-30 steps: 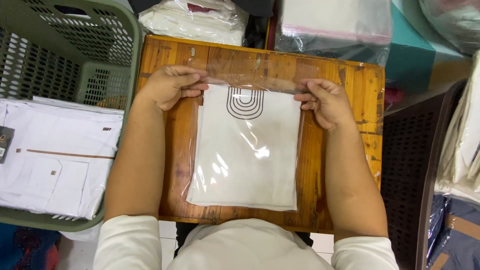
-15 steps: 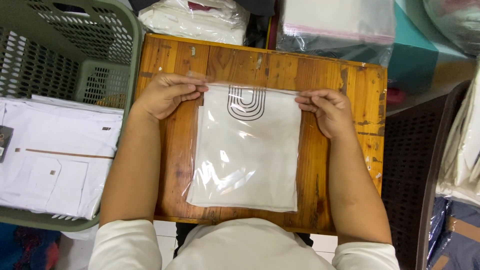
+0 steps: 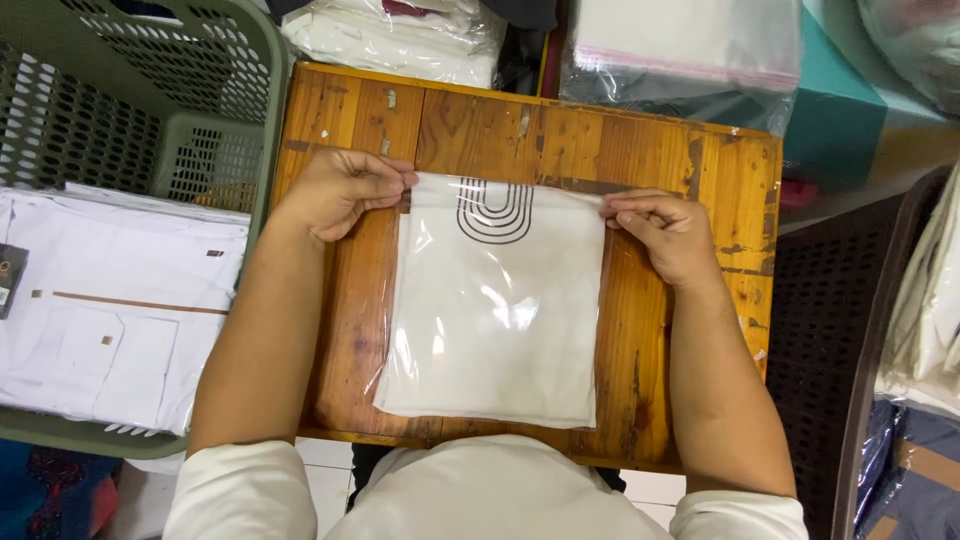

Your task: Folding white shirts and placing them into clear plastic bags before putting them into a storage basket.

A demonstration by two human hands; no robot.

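A green basket point(image 3: 150, 120) is sitting off the bench's left edge, with folded white shirts point(image 3: 110, 310) in it. The left hand point(image 3: 340, 190) is pinching the top left corner of a clear bag point(image 3: 495, 310), fingers point(image 3: 385, 180) pressed together on it. The bag, holding a folded white cloth, is lying flat in the middle of the wooden bench point(image 3: 700, 200). The right hand point(image 3: 665, 235) is pinching its top right corner, fingers closed on the plastic.

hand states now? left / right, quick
Left hand: closed, pinching the top left corner of the clear bag with the folded white garment.
Right hand: closed, pinching the bag's top right corner.
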